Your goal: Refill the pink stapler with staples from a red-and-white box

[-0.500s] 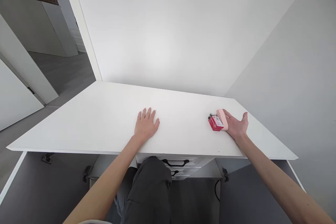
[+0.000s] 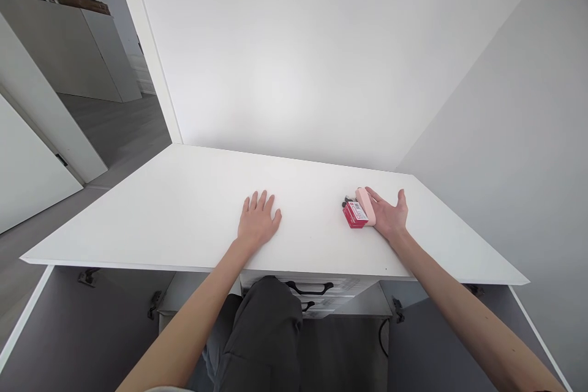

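My left hand lies flat on the white tabletop, palm down with fingers spread. Over to its right, my right hand rests on its edge, thumb raised and fingers stretched behind a long pink object. The fingers touch this pink piece from the right without wrapping round it; its kind is unclear. Against its left side sits a small red box with a white label. A small dark item peeks out behind the box, too small to name.
Below the top are drawers with black handles and open cabinet doors on both sides, the left door and the right door. A white wall rises behind. My knee is close to the drawers.
My right hand has slid left across the tabletop, moving the pink object, red box and dark item along with it. My left hand stays in place.
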`<state>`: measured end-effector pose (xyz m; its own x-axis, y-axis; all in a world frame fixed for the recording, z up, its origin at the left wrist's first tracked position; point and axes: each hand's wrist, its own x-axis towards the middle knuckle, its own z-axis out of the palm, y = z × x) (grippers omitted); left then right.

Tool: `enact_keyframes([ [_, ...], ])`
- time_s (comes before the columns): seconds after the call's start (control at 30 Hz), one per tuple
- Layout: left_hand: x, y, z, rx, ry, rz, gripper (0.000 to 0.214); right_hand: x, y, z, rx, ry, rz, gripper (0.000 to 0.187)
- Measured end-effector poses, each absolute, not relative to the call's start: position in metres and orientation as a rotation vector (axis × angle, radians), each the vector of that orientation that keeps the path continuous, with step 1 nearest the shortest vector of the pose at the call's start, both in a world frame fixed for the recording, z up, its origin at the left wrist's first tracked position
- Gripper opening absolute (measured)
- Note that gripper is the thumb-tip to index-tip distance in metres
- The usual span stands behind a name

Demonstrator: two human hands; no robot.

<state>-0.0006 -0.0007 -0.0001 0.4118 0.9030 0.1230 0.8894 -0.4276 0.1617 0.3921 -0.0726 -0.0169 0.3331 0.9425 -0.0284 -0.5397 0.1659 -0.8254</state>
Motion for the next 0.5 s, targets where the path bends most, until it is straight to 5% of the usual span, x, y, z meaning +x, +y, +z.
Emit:
enact_keyframes([
  [0.5,-0.001,-0.001,-0.002,2.587,1.647,0.309,0.067,0.304,-0.032,-0.012,-0.760,-0.577,1.211,0.078],
])
